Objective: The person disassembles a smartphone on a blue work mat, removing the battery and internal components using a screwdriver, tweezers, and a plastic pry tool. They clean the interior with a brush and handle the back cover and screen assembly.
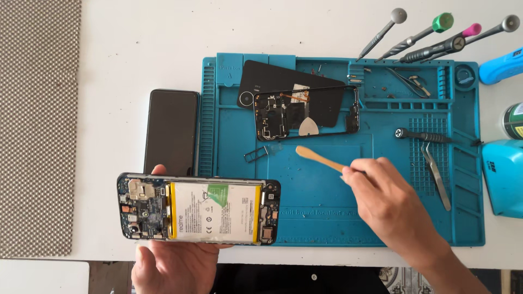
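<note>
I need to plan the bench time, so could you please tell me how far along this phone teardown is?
Done: the back cover and inner frame are off and lie on the blue mat, with the SIM tray beside them. In hand: the left hand holds the opened phone, board and battery exposed; the right hand holds a wooden spudger. Left: the battery is not yet out.

opened phone (199,209) left of mat (327,218)

1. White table (136,49) carries a blue work mat (327,218).
2. Left of mat: dark phone (171,130), touching its edge; woven grey mat (38,125) further left.
3. Above mat: screwdrivers (430,41).
4. Right of mat: light-blue device (504,177).
</note>
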